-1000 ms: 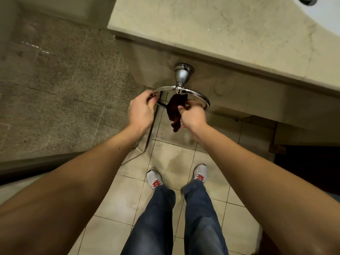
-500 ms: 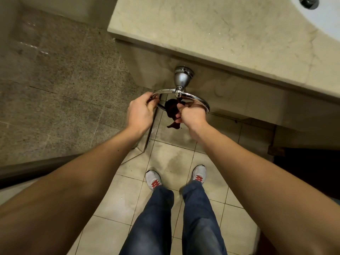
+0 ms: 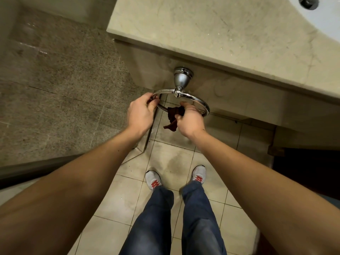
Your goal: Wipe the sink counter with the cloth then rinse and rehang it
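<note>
Cloth (image 3: 173, 116) is at the towel ring (image 3: 195, 98), pinched in the right hand (image 3: 190, 122).

Head view, the only one:
- Towel ring is chrome and hangs from a mount (image 3: 182, 78) on the front face of the counter (image 3: 220, 34), below its edge. It sits tilted out toward the camera.
- Left hand (image 3: 141, 113) has fingers curled around the ring's left side, pressed onto the metal. Reads as steadying it.
- Right hand is closed on the cloth, thumb and fingers pinching a bunched part at the ring's near edge. A loose tail hangs below the hand, free of the floor (image 3: 165, 159).
- Can't tell whether the cloth passes through the ring or just lies against it; the hand hides the crossing point.
- Sink basin (image 3: 329, 19) shows only as a corner at top right, well apart from both hands.

Step, my read: either taking the cloth off at the start or rehanging it at the end. This moment alone doesn't settle it. Counter surface looks dull and dry with no obvious wet streaks, which leans slightly toward the start, but that's weak evidence.

Next move needs:
- If removing: pull the tail clear of the ring while the left hand stops it swinging.
- If hanging: feed more cloth over the bar so both ends drape evenly, otherwise it slides off.

Cloth itself: small, dark reddish-brown, thin, crumpled into a wad with a ragged drooping corner. Limp, no visible dripping. Wet or dry, can't tell.
</note>
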